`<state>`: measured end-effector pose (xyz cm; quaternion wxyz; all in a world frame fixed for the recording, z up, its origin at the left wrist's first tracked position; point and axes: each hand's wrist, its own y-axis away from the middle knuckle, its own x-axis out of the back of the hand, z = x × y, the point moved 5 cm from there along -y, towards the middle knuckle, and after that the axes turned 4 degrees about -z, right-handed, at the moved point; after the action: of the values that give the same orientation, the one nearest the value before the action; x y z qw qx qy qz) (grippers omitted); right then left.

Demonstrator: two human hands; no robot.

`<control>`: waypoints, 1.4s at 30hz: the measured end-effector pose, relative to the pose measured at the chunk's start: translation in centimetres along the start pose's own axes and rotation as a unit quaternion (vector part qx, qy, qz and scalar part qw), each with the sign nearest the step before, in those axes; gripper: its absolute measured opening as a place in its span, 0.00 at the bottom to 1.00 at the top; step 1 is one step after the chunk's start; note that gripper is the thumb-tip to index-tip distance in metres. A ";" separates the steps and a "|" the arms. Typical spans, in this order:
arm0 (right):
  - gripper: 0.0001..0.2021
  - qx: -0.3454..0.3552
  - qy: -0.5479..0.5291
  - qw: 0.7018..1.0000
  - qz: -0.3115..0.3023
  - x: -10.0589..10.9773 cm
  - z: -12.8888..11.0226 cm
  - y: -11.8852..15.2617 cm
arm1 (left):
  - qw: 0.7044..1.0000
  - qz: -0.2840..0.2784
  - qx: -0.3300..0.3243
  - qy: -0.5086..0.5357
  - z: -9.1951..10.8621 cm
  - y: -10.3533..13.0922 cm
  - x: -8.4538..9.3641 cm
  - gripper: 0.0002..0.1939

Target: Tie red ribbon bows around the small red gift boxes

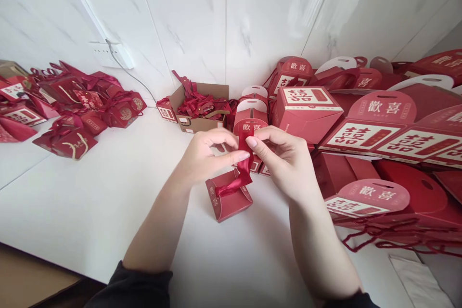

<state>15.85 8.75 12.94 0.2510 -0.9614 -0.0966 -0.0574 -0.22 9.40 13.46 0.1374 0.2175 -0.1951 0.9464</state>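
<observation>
A dark red satin ribbon (245, 166) hangs between my hands, above the white table. Its upper end is pinched by my right hand (283, 154), thumb against fingers. My left hand (212, 154) closes on the same ribbon from the other side, thumb and fingertips meeting at its edge. Below them a small red gift box (231, 204) stands on the table, slightly turned, with the lower part of the ribbon lying across its top. Whether the ribbon is fastened to the box I cannot tell.
A cardboard carton (191, 125) full of red ribbons stands against the tiled wall. Many red gift boxes (364, 130) are stacked at the right, with red cords (400, 238) hanging below. More ribboned boxes (68, 142) lie at the left, near a wall socket (111, 54) with a cable.
</observation>
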 end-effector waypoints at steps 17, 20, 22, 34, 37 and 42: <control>0.09 0.105 -0.062 0.988 0.098 0.6 -3.2 1.9 | 0.942 -0.332 -0.039 0.004 -6.4 2.2 -3.2 0.27; 0.09 0.119 -0.062 0.983 0.122 0.8 -3.1 1.8 | 0.941 -0.331 -0.053 0.038 -7.3 2.2 -4.2 0.29; 0.08 0.137 -0.067 0.980 0.128 0.8 -3.0 1.6 | 0.940 -0.329 -0.038 0.083 -8.4 2.3 -5.0 0.31; 0.07 0.171 -0.067 0.974 0.131 1.0 -2.5 1.2 | 0.931 -0.317 0.001 0.181 -11.3 2.6 -6.5 0.20; 0.07 0.176 -0.063 0.973 0.136 1.1 -2.7 1.2 | 0.928 -0.325 0.009 0.182 -11.1 2.6 -6.5 0.20; 0.07 0.172 -0.059 0.971 0.157 1.5 -2.8 1.4 | 0.913 -0.322 0.076 0.238 -11.4 3.0 -6.7 0.31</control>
<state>17.42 6.39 14.95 0.4127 -0.9085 0.0325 0.0568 0.45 10.43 0.00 0.4597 0.0469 -0.0037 0.8868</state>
